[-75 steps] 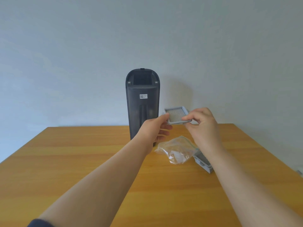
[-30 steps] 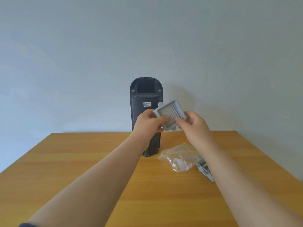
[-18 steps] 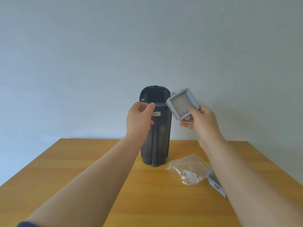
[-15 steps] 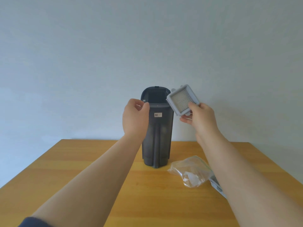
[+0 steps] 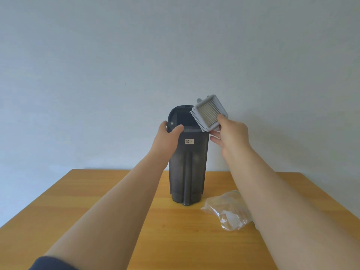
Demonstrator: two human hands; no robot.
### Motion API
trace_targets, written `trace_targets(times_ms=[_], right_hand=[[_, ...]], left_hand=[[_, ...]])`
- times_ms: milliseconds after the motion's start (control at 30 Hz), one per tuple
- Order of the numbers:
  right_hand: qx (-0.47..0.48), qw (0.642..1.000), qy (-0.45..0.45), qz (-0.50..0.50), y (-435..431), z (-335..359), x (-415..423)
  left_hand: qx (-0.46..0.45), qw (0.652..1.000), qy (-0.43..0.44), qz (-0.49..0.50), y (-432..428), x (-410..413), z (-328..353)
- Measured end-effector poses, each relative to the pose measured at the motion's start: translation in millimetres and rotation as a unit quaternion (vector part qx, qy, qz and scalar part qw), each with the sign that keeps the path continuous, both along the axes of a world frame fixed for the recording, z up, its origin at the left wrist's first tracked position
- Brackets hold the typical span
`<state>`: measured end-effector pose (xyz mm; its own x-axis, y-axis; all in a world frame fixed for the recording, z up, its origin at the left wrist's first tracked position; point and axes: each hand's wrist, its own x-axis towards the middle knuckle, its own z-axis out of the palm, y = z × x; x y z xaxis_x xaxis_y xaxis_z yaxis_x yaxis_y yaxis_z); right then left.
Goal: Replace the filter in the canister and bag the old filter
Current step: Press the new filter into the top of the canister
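A tall dark grey canister point(image 5: 188, 168) stands upright at the far middle of the wooden table point(image 5: 116, 221), its top opening facing me. My left hand point(image 5: 165, 139) grips its upper left side, thumb on the front near the rim. My right hand point(image 5: 231, 135) pinches a square grey filter point(image 5: 210, 114) with white pleats, tilted, just right of and overlapping the canister's top edge. A crumpled clear plastic bag point(image 5: 228, 211) lies on the table right of the canister. My right forearm hides whatever lies right of the bag.
A plain pale wall rises behind the table. The table's far edge runs just behind the canister, and bare wood stretches to the left and toward me.
The filter went from both hands to my right hand alone and rose to the canister's top. My left hand moved onto the canister's upper left side. The view tilted upward.
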<state>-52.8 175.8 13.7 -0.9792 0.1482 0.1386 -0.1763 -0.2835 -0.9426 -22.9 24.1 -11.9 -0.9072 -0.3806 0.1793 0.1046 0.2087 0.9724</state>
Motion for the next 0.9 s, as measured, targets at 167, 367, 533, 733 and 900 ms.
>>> trace_targets(times_ms=[167,367,533,733,900], right_hand=[[-0.034,0.999,-0.006,0.017,4.8,0.5,4.8],[-0.015,0.999,0.02,0.024,15.9,-8.3,17.8],[0.014,0.999,0.045,0.021,24.7,-11.2,30.1],[0.059,0.996,0.061,0.036,33.0,-6.8,42.4],[0.103,0.991,0.072,0.05,37.9,-7.2,44.7]], left_hand=[[0.047,0.999,0.002,-0.018,-1.8,8.6,-0.3],[0.038,0.999,0.002,-0.009,3.1,26.9,0.2],[0.039,0.999,-0.001,-0.003,3.8,37.2,2.3],[0.049,0.998,0.033,-0.002,3.5,42.4,9.1],[0.091,0.996,0.008,-0.014,1.7,41.3,7.6]])
